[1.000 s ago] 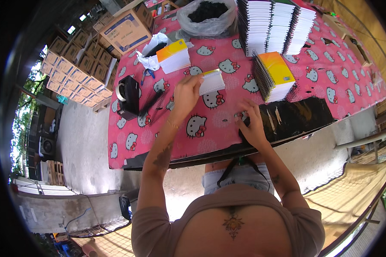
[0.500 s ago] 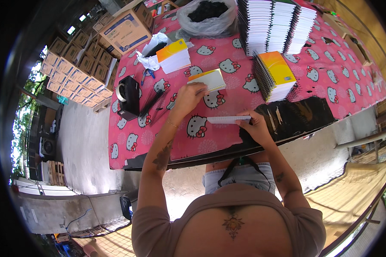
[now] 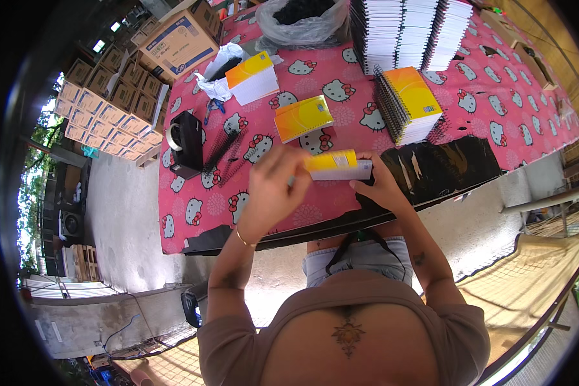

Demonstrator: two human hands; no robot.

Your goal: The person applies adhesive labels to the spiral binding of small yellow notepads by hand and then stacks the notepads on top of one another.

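In front of me my right hand (image 3: 378,183) grips the right end of a white block of notebook pages (image 3: 341,174). A yellow cover sheet (image 3: 333,159) lies along the top of that block. My left hand (image 3: 278,190), somewhat blurred, has its fingers closed at the cover's left end. Just beyond, a small pile of yellow and orange covers (image 3: 303,119) rests on the tablecloth. Several spiral-bound notebooks (image 3: 413,100) are stacked to the right, and a loose page block with a yellow cover (image 3: 253,77) sits farther back at left.
On the pink patterned tablecloth (image 3: 264,206) are a black tape dispenser (image 3: 186,145), dark binding coils (image 3: 224,154), pliers (image 3: 213,109) and a plastic bag of black material (image 3: 305,26). Tall notebook stacks (image 3: 408,32) stand at the back. Cardboard boxes (image 3: 109,103) are piled left.
My left hand has come back from the cover pile toward me, bringing a yellow cover onto the page block. My right hand still holds the block, nearly in place.
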